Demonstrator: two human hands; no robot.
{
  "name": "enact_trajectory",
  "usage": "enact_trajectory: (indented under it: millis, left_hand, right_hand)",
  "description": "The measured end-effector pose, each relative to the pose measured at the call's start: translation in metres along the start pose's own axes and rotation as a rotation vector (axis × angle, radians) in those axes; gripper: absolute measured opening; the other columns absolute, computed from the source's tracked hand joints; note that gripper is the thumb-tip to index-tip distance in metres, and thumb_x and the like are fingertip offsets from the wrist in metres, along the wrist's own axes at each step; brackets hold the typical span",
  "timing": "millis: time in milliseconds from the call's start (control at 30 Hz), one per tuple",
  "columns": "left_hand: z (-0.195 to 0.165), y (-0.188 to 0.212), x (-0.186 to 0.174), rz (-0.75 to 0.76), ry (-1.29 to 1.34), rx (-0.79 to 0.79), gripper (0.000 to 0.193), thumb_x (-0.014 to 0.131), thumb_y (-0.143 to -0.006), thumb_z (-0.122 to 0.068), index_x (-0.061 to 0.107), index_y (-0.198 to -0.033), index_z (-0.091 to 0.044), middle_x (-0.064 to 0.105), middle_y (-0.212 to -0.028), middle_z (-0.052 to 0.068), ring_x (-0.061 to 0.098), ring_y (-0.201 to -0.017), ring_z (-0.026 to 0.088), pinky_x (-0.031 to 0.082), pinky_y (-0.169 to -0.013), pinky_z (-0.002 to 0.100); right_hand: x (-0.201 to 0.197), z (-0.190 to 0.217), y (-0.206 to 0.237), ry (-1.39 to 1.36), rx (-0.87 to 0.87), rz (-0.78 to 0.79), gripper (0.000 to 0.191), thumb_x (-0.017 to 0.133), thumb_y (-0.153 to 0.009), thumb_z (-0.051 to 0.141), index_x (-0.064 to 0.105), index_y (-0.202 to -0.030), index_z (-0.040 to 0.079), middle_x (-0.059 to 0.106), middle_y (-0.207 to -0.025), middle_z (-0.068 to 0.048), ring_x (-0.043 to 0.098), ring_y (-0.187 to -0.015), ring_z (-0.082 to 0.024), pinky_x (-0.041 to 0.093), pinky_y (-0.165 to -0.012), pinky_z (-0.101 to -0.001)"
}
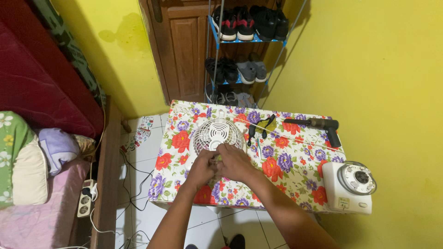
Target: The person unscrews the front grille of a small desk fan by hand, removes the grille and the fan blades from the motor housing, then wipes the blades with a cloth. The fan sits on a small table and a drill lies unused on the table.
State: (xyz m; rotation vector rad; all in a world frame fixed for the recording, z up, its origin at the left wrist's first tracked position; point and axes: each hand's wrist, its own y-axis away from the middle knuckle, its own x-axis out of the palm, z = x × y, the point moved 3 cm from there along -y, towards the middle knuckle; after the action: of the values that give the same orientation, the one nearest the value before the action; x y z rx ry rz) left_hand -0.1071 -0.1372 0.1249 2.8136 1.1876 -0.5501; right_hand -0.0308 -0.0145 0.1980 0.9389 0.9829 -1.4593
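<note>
The flowered tablecloth (286, 170) lies under both hands. Just beyond them sits the white fan grille (213, 133). The left hand (201, 168) and right hand (234, 162) press together, fingers curled around something small I cannot make out.

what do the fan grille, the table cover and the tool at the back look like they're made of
Fan grille: likely white moulded plastic, matte, with thin radial slats. Table cover: probably a vinyl or oilcloth sheet, floral print with a slight sheen, draped over the edge. Pistol-shaped tool: dark body, probably plastic or metal; too small to tell.
</note>
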Motion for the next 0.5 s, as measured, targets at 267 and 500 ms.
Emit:
enact_trajectory:
  millis: [267,500]
  left_hand:
    - [-0.004,0.002,0.004,0.051,0.28,-0.344,0.03,0.07,-0.082,-0.003,0.069,-0.111,-0.002,0.067,-0.098,0.011,0.07,-0.083,0.025,0.06,-0.069,0.043]
    - [0.017,-0.002,-0.008,-0.072,0.031,-0.175,0.033,0.078,-0.081,-0.01,0.067,-0.111,-0.003,0.074,-0.098,0.017,0.072,-0.089,0.027,0.055,-0.084,0.038]
  right_hand:
    - [-0.007,0.0,0.0,-0.129,0.298,0.067,0.035,0.072,-0.095,0.034,0.058,-0.105,0.004,0.065,-0.103,-0.019,0.064,-0.104,-0.038,0.05,-0.087,-0.0493]
    - [-0.011,0.016,-0.005,-0.196,-0.165,-0.199,0.027,0.077,-0.074,0.001,0.067,-0.099,0.004,0.06,-0.097,-0.017,0.064,-0.097,-0.04,0.052,-0.081,-0.0484]
